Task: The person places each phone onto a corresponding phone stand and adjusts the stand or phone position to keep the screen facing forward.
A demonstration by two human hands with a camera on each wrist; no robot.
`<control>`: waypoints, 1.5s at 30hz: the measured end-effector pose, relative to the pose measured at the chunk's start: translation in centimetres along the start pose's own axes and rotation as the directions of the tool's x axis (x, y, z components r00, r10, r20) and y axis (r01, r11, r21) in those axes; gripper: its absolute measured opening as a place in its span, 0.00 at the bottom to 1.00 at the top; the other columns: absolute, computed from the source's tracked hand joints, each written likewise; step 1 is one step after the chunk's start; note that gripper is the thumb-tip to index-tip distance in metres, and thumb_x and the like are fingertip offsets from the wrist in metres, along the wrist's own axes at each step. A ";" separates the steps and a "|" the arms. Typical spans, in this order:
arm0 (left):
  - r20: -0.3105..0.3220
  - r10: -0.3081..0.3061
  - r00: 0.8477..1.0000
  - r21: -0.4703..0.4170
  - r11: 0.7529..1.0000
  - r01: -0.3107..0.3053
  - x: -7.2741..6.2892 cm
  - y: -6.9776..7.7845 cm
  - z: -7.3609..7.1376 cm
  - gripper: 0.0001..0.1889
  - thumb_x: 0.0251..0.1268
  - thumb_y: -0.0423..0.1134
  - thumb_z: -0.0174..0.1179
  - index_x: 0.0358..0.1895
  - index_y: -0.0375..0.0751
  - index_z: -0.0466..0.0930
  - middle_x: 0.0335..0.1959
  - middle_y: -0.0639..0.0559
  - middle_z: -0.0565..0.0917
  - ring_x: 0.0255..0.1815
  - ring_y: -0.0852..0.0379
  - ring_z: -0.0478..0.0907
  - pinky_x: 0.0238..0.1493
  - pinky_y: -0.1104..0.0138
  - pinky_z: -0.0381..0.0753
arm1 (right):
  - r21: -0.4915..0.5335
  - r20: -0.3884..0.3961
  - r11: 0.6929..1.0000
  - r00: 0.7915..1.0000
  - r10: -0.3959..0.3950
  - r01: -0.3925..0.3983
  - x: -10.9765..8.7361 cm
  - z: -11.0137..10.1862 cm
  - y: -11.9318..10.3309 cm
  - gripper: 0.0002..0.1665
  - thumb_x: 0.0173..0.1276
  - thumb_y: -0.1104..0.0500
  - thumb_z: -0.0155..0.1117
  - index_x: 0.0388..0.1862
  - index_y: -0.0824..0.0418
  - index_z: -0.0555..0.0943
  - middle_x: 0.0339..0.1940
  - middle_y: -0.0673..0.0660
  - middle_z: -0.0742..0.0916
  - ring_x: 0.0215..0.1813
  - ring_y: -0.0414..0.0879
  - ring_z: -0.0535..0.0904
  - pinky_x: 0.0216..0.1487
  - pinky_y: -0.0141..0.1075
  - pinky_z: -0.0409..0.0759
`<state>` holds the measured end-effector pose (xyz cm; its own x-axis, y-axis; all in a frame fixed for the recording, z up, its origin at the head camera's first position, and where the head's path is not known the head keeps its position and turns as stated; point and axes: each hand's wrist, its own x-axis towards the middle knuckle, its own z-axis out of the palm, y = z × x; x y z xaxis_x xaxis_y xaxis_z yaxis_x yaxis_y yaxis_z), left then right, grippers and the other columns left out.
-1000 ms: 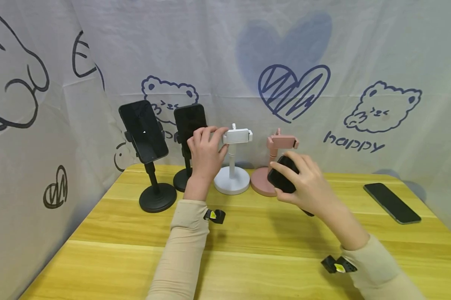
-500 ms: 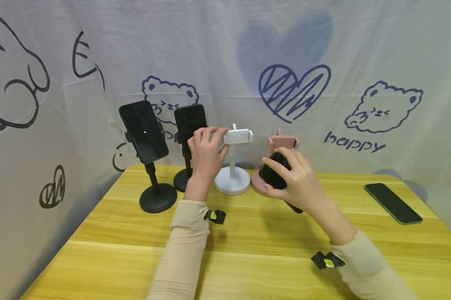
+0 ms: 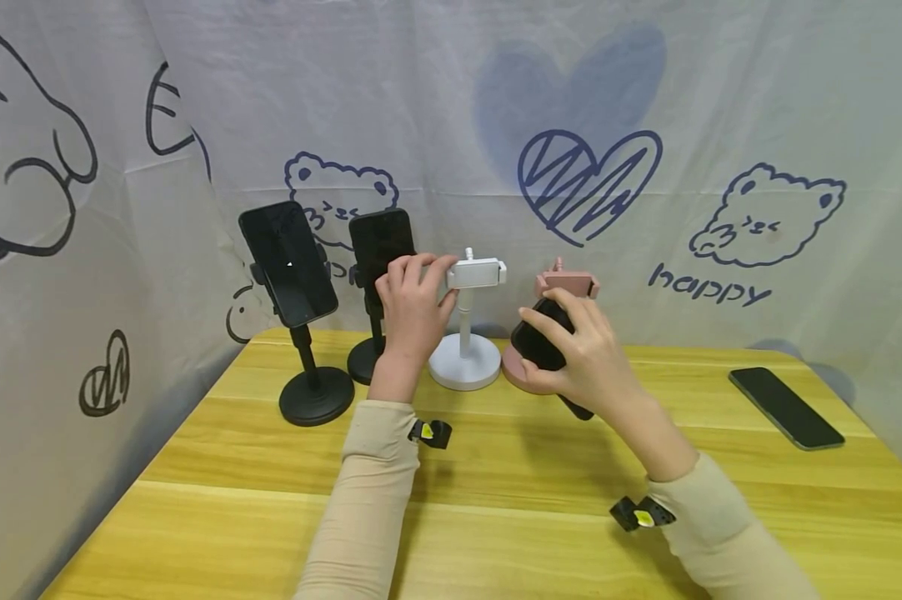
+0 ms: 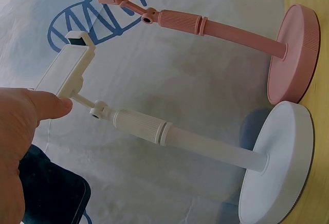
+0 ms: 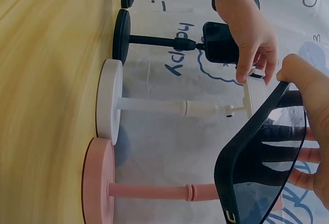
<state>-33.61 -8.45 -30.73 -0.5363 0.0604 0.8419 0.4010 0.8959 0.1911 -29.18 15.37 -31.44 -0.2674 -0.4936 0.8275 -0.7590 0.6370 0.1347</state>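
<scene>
Phone (image 3: pixel 538 345) slants within the curved right fingers (image 3: pixel 549 327), the forearm (image 3: pixel 709 512) angled inward.

Left arm (image 3: pixel 364 500) reaches forward, sleeve short of the wrist; left hand (image 3: pixel 413 300) raised, fingers bent, thumb opposing, pinching. Right arm (image 3: pixel 721 517) angles inward and forward; right hand (image 3: pixel 589 350) sits lower in head view, thumb and fingers spread, gripping. Hands apart.
</scene>
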 end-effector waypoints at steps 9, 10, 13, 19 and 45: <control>-0.006 0.002 1.000 -0.001 1.000 -0.002 0.0 0.0 0.1 0.18 0.62 0.43 0.66 0.55 0.50 0.80 0.54 0.46 0.79 0.57 0.47 0.66 0.55 0.50 0.62 | 0.004 -0.033 1.000 0.999 0.006 -0.006 0.5 0.5 0.0 0.33 0.48 0.51 0.73 0.57 0.58 0.81 0.57 0.72 0.78 0.51 0.66 0.76 0.48 0.57 0.79; -0.007 0.002 1.000 -0.001 1.000 -0.002 0.0 0.0 0.1 0.18 0.62 0.43 0.66 0.55 0.50 0.80 0.54 0.46 0.79 0.57 0.47 0.66 0.55 0.50 0.62 | 0.004 -0.036 1.000 0.999 0.008 -0.007 0.6 0.6 0.0 0.33 0.48 0.51 0.73 0.57 0.57 0.81 0.57 0.72 0.78 0.52 0.66 0.75 0.48 0.58 0.79; -0.008 0.002 1.000 -0.001 1.000 -0.002 0.0 -0.1 0.1 0.18 0.62 0.43 0.67 0.55 0.50 0.80 0.54 0.46 0.79 0.57 0.47 0.67 0.54 0.50 0.62 | 0.008 -0.052 1.000 0.999 0.010 -0.010 0.8 0.7 0.0 0.33 0.48 0.51 0.73 0.57 0.58 0.81 0.58 0.72 0.78 0.53 0.67 0.76 0.50 0.58 0.78; -0.004 -0.003 1.000 0.002 1.000 0.003 0.0 0.0 0.1 0.18 0.62 0.43 0.67 0.55 0.50 0.80 0.54 0.47 0.79 0.57 0.47 0.66 0.55 0.50 0.62 | 0.014 -0.065 1.000 0.998 0.024 -0.023 1.5 0.9 -0.3 0.32 0.51 0.49 0.69 0.56 0.59 0.81 0.58 0.72 0.78 0.55 0.66 0.75 0.52 0.59 0.78; -0.016 0.001 1.000 0.004 1.000 -0.001 0.1 -0.1 0.1 0.18 0.61 0.44 0.67 0.55 0.50 0.80 0.53 0.47 0.79 0.57 0.47 0.67 0.55 0.50 0.63 | 0.084 -0.185 0.996 0.981 0.054 -0.039 3.7 2.2 -0.2 0.33 0.50 0.52 0.73 0.56 0.59 0.79 0.55 0.71 0.77 0.47 0.63 0.75 0.59 0.58 0.75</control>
<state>-33.75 -8.51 -30.74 -0.5243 0.0543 0.8498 0.3983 0.8977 0.1883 -31.31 12.08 -29.63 -0.1937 -0.3400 0.9203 -0.7950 0.6041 0.0559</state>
